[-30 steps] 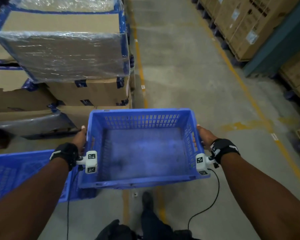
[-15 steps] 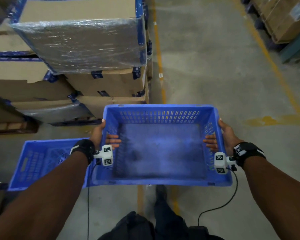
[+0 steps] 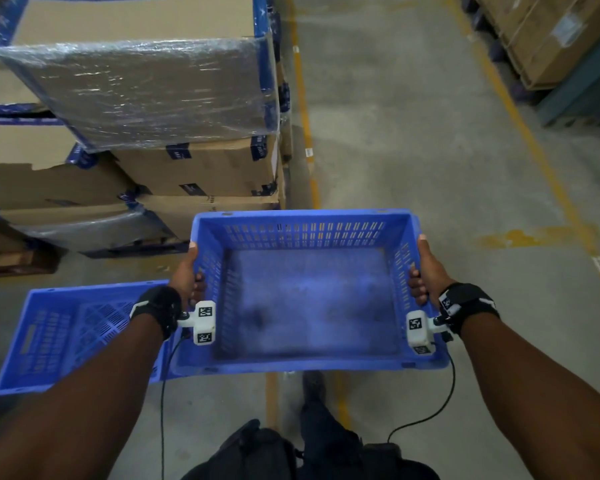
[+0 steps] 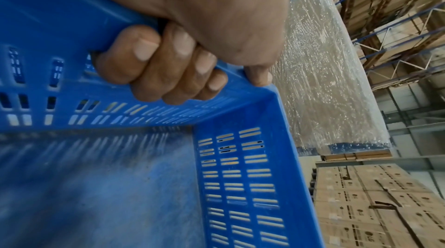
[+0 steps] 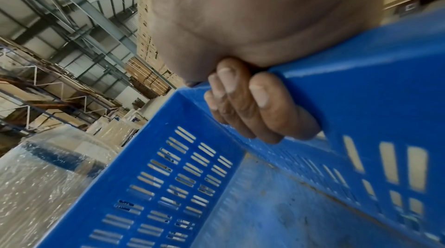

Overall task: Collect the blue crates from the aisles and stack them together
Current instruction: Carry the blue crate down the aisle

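Both hands on blue crate (image 3: 302, 365), centre of frame, held off floor. Left hand (image 3: 187, 275) grips left rim, fingers (image 4: 168, 65) curled through handle slot; right hand (image 3: 426, 271) same on right rim. Second blue crate (image 3: 59, 334) lower left on concrete floor (image 3: 430, 150). Shrink-wrapped cardboard boxes (image 3: 146, 88) stacked upper left.

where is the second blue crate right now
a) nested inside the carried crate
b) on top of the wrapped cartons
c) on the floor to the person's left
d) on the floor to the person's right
c: the second blue crate sits on the floor at lower left, partly behind the left hand, while both hands grip the carried crate by its side walls, the right hand opposite.
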`<state>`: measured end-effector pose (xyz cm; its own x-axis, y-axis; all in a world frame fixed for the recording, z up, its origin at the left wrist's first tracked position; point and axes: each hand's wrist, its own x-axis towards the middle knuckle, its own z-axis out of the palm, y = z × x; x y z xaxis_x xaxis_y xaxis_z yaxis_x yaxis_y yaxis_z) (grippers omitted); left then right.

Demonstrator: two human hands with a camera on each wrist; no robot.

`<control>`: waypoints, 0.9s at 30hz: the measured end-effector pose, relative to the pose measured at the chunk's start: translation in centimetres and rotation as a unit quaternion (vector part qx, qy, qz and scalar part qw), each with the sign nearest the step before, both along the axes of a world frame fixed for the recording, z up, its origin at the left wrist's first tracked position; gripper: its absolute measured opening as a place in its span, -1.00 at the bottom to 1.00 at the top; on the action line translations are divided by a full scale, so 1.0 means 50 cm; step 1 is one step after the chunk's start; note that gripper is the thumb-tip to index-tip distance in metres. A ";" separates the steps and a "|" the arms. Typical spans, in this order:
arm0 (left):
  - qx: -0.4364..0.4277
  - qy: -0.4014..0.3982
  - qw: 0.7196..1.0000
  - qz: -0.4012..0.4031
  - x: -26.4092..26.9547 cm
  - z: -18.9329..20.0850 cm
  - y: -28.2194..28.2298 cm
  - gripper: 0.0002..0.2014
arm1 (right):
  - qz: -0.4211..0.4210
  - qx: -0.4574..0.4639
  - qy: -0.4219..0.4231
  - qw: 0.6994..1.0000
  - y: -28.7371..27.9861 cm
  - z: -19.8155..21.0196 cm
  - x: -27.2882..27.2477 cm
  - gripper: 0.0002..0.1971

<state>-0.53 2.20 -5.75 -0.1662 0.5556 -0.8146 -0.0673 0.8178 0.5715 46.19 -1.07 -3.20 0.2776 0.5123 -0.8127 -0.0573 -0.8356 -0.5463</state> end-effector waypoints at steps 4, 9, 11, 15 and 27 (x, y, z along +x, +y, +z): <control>-0.009 0.000 1.000 0.004 -0.002 0.017 -0.007 -0.28 | 0.010 0.003 -0.002 1.000 -0.007 0.024 -0.001 -0.22; 0.012 -0.029 0.999 0.022 0.001 0.066 -0.025 -0.33 | 0.002 0.004 0.038 0.999 -0.039 0.073 0.007 -0.24; 0.019 -0.031 0.999 0.015 0.007 0.089 -0.035 -0.34 | -0.006 0.011 0.043 0.999 -0.067 0.091 0.009 -0.23; 0.027 -0.029 0.999 -0.036 0.022 0.124 -0.055 -0.29 | -0.038 0.027 0.047 0.998 -0.153 0.123 0.015 -0.22; 0.030 -0.073 0.965 -0.251 0.130 0.181 -0.158 -0.35 | -0.267 0.065 0.050 0.960 -0.652 0.198 -0.044 -0.24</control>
